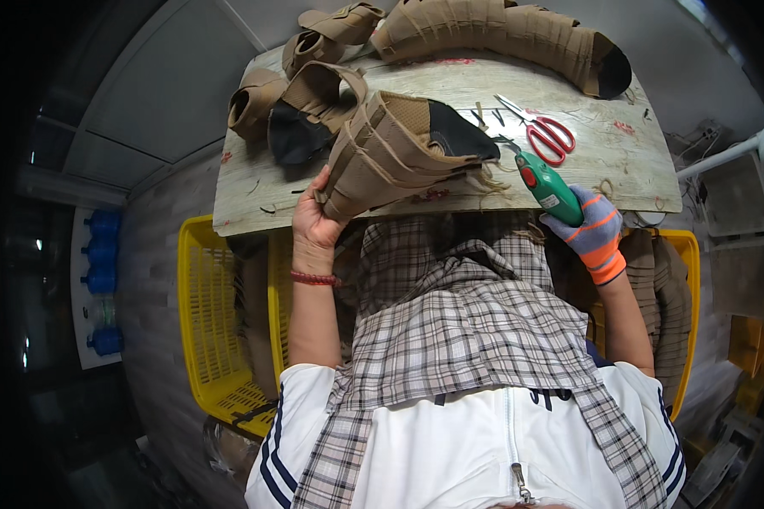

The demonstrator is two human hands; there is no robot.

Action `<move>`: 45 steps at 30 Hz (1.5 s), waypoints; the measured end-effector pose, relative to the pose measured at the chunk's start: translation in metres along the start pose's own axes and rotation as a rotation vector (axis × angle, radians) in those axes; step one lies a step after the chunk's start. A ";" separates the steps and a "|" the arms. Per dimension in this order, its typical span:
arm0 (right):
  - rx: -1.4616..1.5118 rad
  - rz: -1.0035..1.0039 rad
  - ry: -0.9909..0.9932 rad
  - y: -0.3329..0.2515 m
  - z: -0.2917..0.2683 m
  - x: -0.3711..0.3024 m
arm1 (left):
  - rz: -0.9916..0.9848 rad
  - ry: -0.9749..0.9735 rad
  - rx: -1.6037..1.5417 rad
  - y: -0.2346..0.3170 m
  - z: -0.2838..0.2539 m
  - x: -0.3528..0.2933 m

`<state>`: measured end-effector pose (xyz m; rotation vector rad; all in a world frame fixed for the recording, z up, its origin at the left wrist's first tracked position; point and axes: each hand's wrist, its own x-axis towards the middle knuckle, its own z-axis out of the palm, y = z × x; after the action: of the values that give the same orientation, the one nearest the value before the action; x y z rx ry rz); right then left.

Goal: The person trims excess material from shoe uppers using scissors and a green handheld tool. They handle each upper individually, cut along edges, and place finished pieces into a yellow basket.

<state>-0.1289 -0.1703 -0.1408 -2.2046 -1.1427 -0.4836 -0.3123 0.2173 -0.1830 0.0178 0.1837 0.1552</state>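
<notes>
The person's bare left hand (pixel 318 222) gripped the near left edge of a tan fabric piece (pixel 382 157), holding it up over the near part of the tabletop (pixel 649 170). The gloved right hand (pixel 587 227), grey with orange bands, was wrapped around a green tool (pixel 552 185) with a red button. The piece lay between the two hands, reaching right and away from the left one; the tool's thin tip was right by its black end, though I couldn't tell whether they touched.

The tool bore a small pale label, its print too fine to read from where I stood. Red marks were scrawled on the wooden top, and dark lettering showed partly on the white shirt (pixel 450 441) above the checked apron (pixel 475 322).

The piece was curved and open, with raised seams across its outside, a mesh-like lining and loose threads near its black end.

Just beyond the tool lay red-handled scissors (pixel 545 136). Similar tan pieces (pixel 314 93) sat to the far left, and a long nested row (pixel 492 34) lined the far edge. Yellow baskets (pixel 197 246) stood left and right below.
</notes>
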 end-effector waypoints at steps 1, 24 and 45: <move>-0.034 -0.018 0.029 0.000 -0.002 -0.001 | -0.023 0.011 -0.019 0.003 -0.001 0.003; -0.045 -0.101 0.021 0.002 -0.005 -0.011 | -0.133 0.055 -0.051 -0.009 -0.001 0.032; 0.155 -0.040 0.063 -0.024 -0.005 0.009 | 0.102 0.014 0.220 -0.068 0.056 0.033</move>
<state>-0.1439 -0.1575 -0.1240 -2.0238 -1.1529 -0.4613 -0.2601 0.1554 -0.1363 0.2454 0.2134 0.2364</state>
